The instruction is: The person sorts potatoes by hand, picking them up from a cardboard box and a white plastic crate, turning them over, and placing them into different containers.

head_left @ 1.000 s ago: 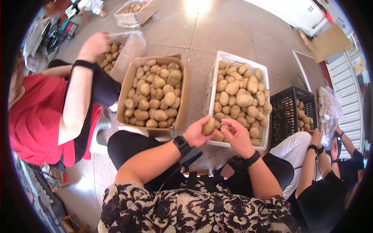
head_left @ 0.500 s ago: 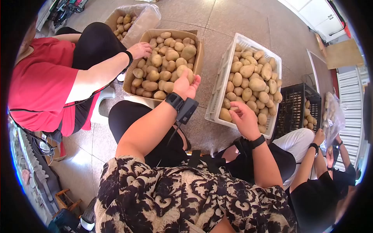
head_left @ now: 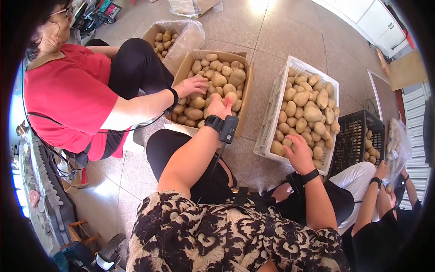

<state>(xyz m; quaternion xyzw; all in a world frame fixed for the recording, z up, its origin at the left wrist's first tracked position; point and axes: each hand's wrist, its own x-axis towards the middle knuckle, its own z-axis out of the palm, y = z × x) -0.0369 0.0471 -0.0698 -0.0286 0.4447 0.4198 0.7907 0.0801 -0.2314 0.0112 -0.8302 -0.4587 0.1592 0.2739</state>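
My left hand is at the near right part of a cardboard box of potatoes. Its thumb and fingers are around a potato, partly hidden by the hand. At the near left corner of a white plastic crate piled with potatoes, my right hand has its fingertips closed on a small potato. A co-worker's hand reaches into the same cardboard box, touching potatoes left of my left hand.
Behind the cardboard box stands another potato box lined with a plastic bag. To the right are a black crate holding potatoes and a clear bag. A person in red sits at left; other people's arms show at right.
The whole view has shifted. My right hand's fingers have closed on a small potato. My left hand has lowered toward the potatoes in the box, and the co-worker's hand has moved further in.
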